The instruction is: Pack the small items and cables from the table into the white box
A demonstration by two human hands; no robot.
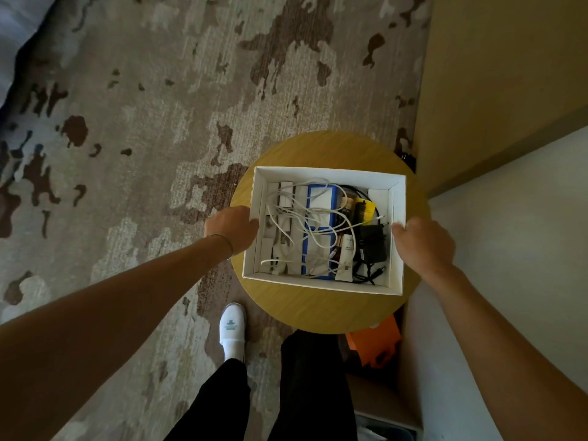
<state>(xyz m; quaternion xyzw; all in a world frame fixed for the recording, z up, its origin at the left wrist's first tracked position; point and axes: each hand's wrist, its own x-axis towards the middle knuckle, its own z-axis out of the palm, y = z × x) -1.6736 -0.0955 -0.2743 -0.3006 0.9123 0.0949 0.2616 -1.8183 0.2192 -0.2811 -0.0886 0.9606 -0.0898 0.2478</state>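
Two hands, left hand and right hand, grasped one open white cardboard box holding tangled white cables, one black adapter, on a round wooden table.

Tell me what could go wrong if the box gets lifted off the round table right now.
1. The white box has no lid on, and the white cables lie loosely on top; a tilt could spill them.
2. The left hand and right hand grip only the thin side walls, which may flex under the black adapter.
3. The box fills much of the table; sliding it risks going over the edge.
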